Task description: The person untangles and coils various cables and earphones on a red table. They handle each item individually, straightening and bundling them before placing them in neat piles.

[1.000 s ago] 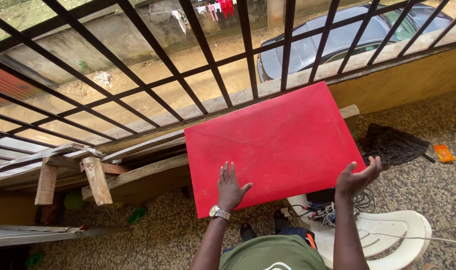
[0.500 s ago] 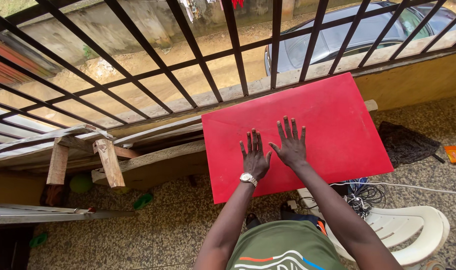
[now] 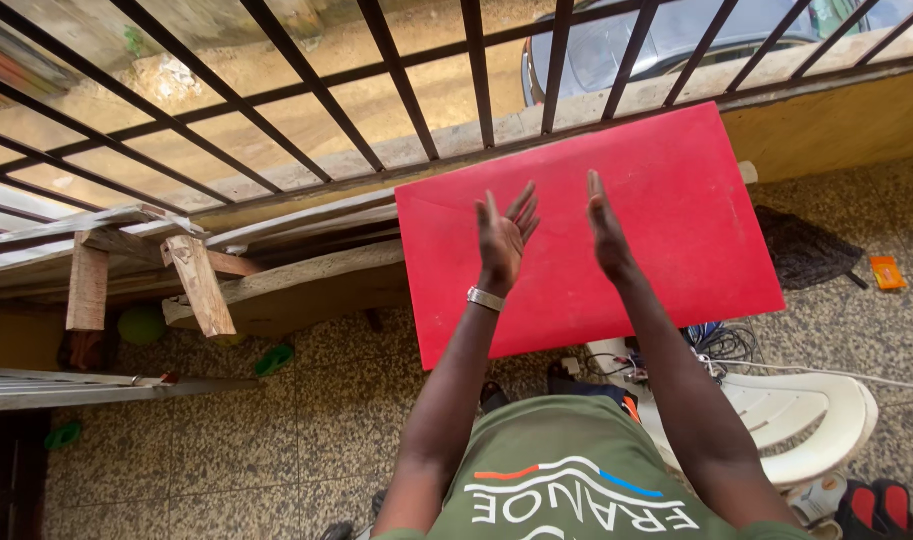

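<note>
Both hands hover over the red desk (image 3: 667,230), palms turned toward each other and apart. The left hand (image 3: 502,240), a silver wristwatch (image 3: 485,298) on its wrist, and the right hand (image 3: 607,232) have released, straight fingers grasping nothing. The desk stands against the barred railing (image 3: 377,110), beside a white plastic chair (image 3: 797,420).

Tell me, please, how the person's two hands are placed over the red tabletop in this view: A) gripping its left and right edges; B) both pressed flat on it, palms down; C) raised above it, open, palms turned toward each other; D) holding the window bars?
C: the left hand and right hand are lifted over the red tabletop, fingers open and palms facing each other, holding nothing.
</note>
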